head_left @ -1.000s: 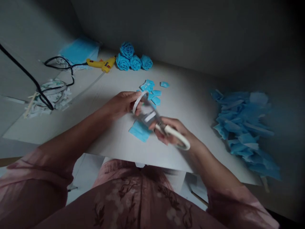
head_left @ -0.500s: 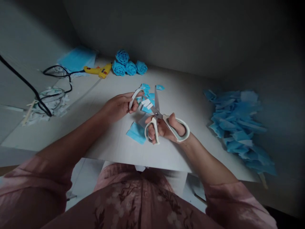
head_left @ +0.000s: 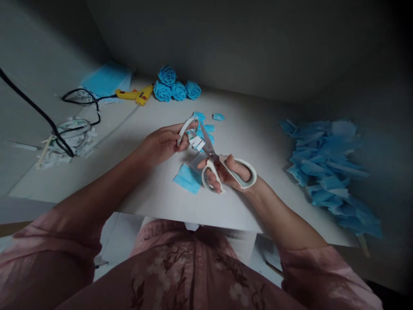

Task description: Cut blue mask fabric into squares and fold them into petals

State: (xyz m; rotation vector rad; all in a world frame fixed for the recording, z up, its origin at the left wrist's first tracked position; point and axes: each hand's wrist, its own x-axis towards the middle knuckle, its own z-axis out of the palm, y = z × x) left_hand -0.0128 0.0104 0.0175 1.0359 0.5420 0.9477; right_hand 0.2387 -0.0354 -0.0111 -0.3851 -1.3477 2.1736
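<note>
My right hand is closed in the handles of a pair of white-handled scissors, whose blades are partly spread and point up and left. My left hand pinches a narrow white strip that curls over its fingers. White cut tabs at the strip's lower end lie by the scissor blades. Beneath the blades, small blue pieces are scattered on the table. A larger blue piece lies flat just left of the scissor handles.
Several blue crinkled flowers stand at the back beside a yellow glue gun with a black cord. A blue sheet stack is back left, with white scraps in front. Blue cut pieces form a heap at right.
The scissor blades have closed part way, and the handles have come nearer together. My left hand keeps its pinch on the strip. The whole view has shifted slightly.
</note>
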